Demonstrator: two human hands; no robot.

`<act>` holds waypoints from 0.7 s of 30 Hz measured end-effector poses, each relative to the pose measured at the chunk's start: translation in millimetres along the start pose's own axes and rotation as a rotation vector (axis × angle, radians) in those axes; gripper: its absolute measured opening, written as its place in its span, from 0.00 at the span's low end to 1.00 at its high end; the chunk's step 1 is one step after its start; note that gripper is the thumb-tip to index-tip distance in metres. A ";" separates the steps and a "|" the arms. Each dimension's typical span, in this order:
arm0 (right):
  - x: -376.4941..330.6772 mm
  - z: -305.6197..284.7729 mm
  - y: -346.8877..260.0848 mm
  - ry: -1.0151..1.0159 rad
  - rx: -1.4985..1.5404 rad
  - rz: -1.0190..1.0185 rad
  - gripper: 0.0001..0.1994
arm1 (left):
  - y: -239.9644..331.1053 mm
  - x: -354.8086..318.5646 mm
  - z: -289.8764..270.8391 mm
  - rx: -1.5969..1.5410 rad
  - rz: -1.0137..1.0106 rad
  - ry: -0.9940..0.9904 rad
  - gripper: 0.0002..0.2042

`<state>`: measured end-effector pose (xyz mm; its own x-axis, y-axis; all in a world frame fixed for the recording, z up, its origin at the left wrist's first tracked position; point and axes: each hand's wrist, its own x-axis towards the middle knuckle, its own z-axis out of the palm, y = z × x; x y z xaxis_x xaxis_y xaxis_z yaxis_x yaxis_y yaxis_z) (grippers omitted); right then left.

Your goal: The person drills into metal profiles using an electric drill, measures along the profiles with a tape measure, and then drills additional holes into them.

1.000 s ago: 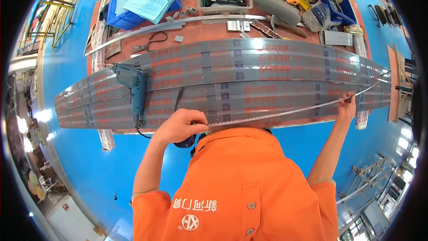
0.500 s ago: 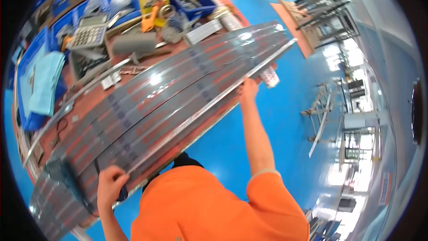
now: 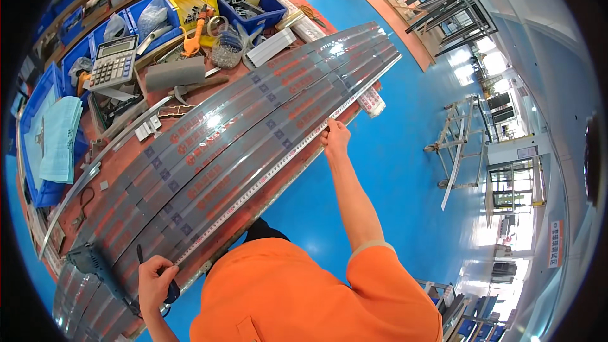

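Long grey metal profiles (image 3: 209, 139) in printed clear film lie side by side, slanting across the bench. Along their near edge runs a white graduated measuring tape (image 3: 244, 196). My right hand (image 3: 335, 137) is closed, with thumb and fingers pinching the tape's edge towards the far right end. My left hand (image 3: 156, 282) is curled near the tape's left end around a slim dark tool, whose black tip (image 3: 140, 254) sticks out above the fingers. The tool's exact kind is unclear. Beside that hand, a dark teal power tool (image 3: 98, 267) rests on the profiles.
Blue bins (image 3: 250, 1), a yellow bin (image 3: 189, 3), a calculator (image 3: 114, 62) and an orange-handled tool (image 3: 194, 37) stand behind the profiles. A white-and-pink roll (image 3: 372, 101) juts past the bench edge near my right hand. A metal trolley (image 3: 457, 142) stands on the blue floor.
The view has shifted slightly and sharpened. My right hand has slid a little left and nearer along the tape, away from the roll. My left hand stays near the tape's left end.
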<state>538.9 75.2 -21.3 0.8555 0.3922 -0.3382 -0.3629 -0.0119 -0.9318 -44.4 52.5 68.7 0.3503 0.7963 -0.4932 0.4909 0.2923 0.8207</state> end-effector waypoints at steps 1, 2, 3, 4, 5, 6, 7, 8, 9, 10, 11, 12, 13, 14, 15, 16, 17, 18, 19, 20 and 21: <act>0.9 0.9 2.0 -0.010 -0.006 0.001 0.06 | 0.9 -0.2 -0.8 0.007 0.017 0.016 0.04; 2.4 2.4 3.8 -0.022 -0.013 0.003 0.06 | 1.7 0.0 -1.5 0.015 0.034 0.033 0.04; 4.2 4.3 5.6 -0.036 -0.021 0.007 0.06 | 1.8 0.3 -2.2 0.022 0.048 0.052 0.04; 4.6 8.9 8.7 -0.024 -0.027 -0.001 0.05 | -1.1 0.3 -3.6 0.040 0.062 0.050 0.04; 8.4 8.2 16.3 -0.005 -0.074 -0.006 0.05 | -5.1 -3.9 -4.1 0.058 0.062 0.057 0.04; 14.8 3.4 16.6 -0.052 -0.113 -0.061 0.05 | -7.4 -1.9 -6.2 0.078 0.023 0.022 0.05; 21.3 -5.7 21.2 -0.107 -0.158 -0.099 0.04 | -14.3 1.7 -5.1 0.098 0.079 -0.007 0.05; 25.8 -10.1 28.9 -0.120 -0.191 -0.175 0.03 | -18.3 2.9 -7.8 0.124 0.115 -0.035 0.06; 36.2 -18.0 23.9 -0.159 -0.211 -0.101 0.03 | -18.2 6.0 -5.1 0.167 0.134 -0.055 0.08; 48.1 -23.2 22.8 -0.174 -0.232 -0.055 0.05 | -11.3 6.7 -3.3 0.142 0.123 -0.059 0.08; 62.0 -28.8 18.8 -0.192 -0.250 -0.017 0.07 | -21.6 6.5 -0.4 0.085 0.168 -0.042 0.08; 79.3 -41.4 13.4 -0.196 -0.265 -0.002 0.09 | -21.5 8.6 0.4 0.091 0.110 -0.049 0.08; 100.9 -69.9 7.3 -0.788 0.116 0.177 0.08 | -19.2 8.6 0.5 0.103 0.035 -0.030 0.07; 88.1 -46.8 18.4 -0.449 -0.097 0.116 0.07 | -19.0 7.8 2.3 0.156 -0.051 0.024 0.08; 77.0 -23.7 12.7 -0.112 -0.321 0.034 0.07 | -19.7 3.5 5.1 0.201 -0.129 0.071 0.08; 72.0 -17.9 11.4 -0.129 -0.329 0.051 0.07 | -21.1 2.8 9.1 0.200 -0.151 0.083 0.08; 65.8 -13.4 10.8 -0.146 -0.382 0.059 0.07 | -25.3 1.6 13.0 0.305 -0.098 0.180 0.09; 60.7 -12.4 8.8 -0.155 -0.436 0.059 0.07 | -28.4 -0.5 16.6 0.409 -0.037 0.267 0.09; 59.1 -11.7 6.2 -0.156 -0.443 0.061 0.07 | -29.9 -0.2 20.1 0.404 -0.043 0.265 0.09; 57.4 -10.7 3.8 -0.156 -0.509 0.055 0.08 | -31.7 -0.6 23.4 0.436 -0.041 0.286 0.09; 55.6 -9.5 2.1 -0.157 -0.576 0.049 0.08 | -33.7 -1.5 26.6 0.466 -0.039 0.306 0.09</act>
<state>589.2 88.2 -43.2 0.7620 0.5094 -0.3999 -0.1040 -0.5133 -0.8519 -40.3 27.3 34.1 0.1112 0.9275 -0.3569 0.8241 0.1146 0.5547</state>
